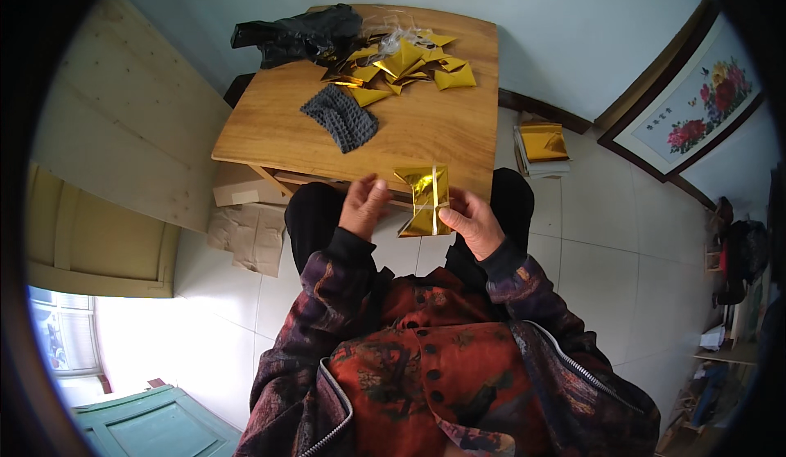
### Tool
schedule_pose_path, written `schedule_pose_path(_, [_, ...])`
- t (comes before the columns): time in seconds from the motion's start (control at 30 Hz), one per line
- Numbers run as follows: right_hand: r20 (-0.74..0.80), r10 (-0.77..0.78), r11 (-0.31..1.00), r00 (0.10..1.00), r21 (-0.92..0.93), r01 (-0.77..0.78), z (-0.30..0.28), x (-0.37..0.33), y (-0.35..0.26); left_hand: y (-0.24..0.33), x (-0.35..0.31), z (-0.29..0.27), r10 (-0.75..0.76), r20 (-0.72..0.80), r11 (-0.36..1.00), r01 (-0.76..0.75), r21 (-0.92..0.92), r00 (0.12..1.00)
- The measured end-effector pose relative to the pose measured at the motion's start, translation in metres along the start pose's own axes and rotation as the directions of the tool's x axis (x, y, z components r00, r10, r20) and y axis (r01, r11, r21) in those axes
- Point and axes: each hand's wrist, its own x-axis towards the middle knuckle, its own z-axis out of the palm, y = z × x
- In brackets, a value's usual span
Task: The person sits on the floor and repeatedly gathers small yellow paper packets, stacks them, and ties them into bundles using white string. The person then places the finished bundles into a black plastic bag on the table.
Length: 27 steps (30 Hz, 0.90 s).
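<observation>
Our right hand [475, 226] grips one gold foil piece [420, 188] by its right side, thumb on top, above our lap at the table's near edge. Our left hand [360, 210], just left of it, is loosely curled and holds nothing we can see. We judge the step in hand to be handling or folding this piece; the next move seems to call for steadying it lightly. On the table [270, 125] we count one grey knitted cloth [340, 119]; beyond it, several folded gold pieces [456, 78], too overlapped to count, and one black plastic bag [315, 35].
</observation>
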Motion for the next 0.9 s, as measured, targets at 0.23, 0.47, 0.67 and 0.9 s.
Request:
schedule_pose_path(0.23, [0.094,0.061,0.997,0.994,-0.042,-0.057,0.0,-0.016,-0.007,0.046,-0.002,-0.01,0.27,0.406,0.913,-0.367,0.181,0.873])
schedule_pose_path(0.47, [0.152,0.092,0.996,0.984,-0.035,-0.088,0.004,-0.027,-0.01,0.053,-0.01,-0.004,-0.098,0.71,0.992,0.012,0.126,0.697])
schedule_pose_path(0.67, [0.122,0.087,0.995,0.989,-0.057,-0.081,0.007,-0.026,-0.003,0.042,-0.005,-0.011,-0.096,0.7,0.995,0.045,0.091,0.708])
schedule_pose_path(0.9, [0.124,0.121,0.992,0.985,0.025,-0.125,0.013,-0.026,-0.007,0.039,0.0,-0.011,-0.063,0.744,0.998,0.031,0.056,0.665])
